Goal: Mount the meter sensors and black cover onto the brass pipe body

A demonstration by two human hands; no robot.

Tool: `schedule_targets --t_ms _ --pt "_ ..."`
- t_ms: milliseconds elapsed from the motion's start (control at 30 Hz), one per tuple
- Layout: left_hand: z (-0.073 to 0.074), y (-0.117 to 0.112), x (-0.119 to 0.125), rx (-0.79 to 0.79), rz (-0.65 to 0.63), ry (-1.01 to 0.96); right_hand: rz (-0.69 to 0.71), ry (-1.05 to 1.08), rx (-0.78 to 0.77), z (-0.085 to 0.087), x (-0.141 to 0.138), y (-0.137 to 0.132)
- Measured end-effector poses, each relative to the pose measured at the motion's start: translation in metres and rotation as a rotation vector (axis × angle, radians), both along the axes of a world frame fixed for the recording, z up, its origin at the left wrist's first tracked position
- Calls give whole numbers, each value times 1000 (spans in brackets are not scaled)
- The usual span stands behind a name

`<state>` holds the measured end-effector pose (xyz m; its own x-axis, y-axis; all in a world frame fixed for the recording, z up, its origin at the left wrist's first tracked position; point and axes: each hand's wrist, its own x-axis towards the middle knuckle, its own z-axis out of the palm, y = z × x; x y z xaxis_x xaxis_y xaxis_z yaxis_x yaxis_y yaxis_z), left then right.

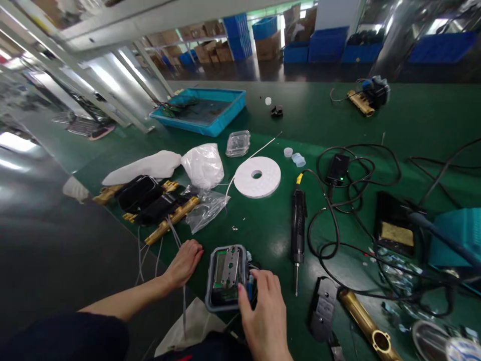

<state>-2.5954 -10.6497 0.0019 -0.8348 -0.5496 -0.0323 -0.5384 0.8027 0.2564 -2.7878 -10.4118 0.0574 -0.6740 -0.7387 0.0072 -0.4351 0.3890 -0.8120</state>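
Observation:
A grey-rimmed case (208, 286) lies near the front edge of the table, with a green circuit board and a perforated metal plate (230, 265) inside. My right hand (265, 308) is at its right side, thumb against the rim and fingers bent around a small blue part (250, 287) and some wires there. How firmly they grip is hard to see. To the left, my left hand (185, 264) rests on the table edge, fingers loosely bent, a thin grey cable passing beneath it. Just beyond it lies a brass pipe fitting (173, 220) with black-wrapped pieces.
A black electric screwdriver (298, 225) lies right of the case, its cord looping to a black adapter (338, 169). Ahead are a white tape roll (268, 175), plastic bags (203, 165) and a blue tray (214, 125). Another brass pipe (363, 316) and a grey-black part (323, 308) lie at right.

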Motion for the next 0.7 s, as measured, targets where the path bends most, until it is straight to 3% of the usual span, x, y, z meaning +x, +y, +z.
schedule_targets --t_ms 167,367,500,700 --pt "-4 -7 6 52 -16 72 -88 26 260 2 15 -48" --pt "-15 -15 19 94 -68 150 -135 -18 324 -5 26 -53" --pt "-21 -17 23 105 -110 230 -194 79 352 7 40 -56" --pt "-25 -20 24 148 -102 365 -254 108 579 29 82 -75"
